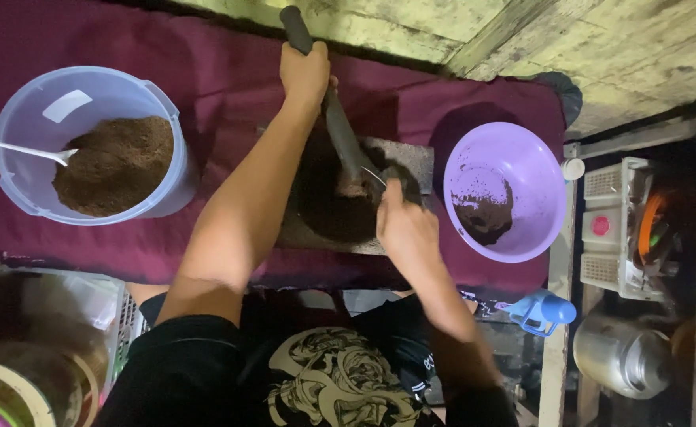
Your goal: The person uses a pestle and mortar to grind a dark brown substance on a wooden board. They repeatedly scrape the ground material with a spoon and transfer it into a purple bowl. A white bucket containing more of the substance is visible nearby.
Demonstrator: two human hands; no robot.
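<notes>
My left hand [304, 73] grips the upper shaft of a long dark pestle [340, 130] that slants down into a dark stone mortar [328, 213] holding brown powder. My right hand [406, 229] rests at the mortar's right rim, its fingers closed on a thin metal spoon [374, 175] whose tip reaches into the powder beside the pestle's foot. The mortar sits on a grey slab [411, 158] laid on a maroon cloth [229, 71].
A clear blue bucket [162, 103] at left holds brown powder and a white spoon [24, 149]. A purple bowl [538, 166] at right holds a little dark powder. White baskets [617, 229], a metal pot [621, 356] and a blue scoop [546, 310] lie at far right.
</notes>
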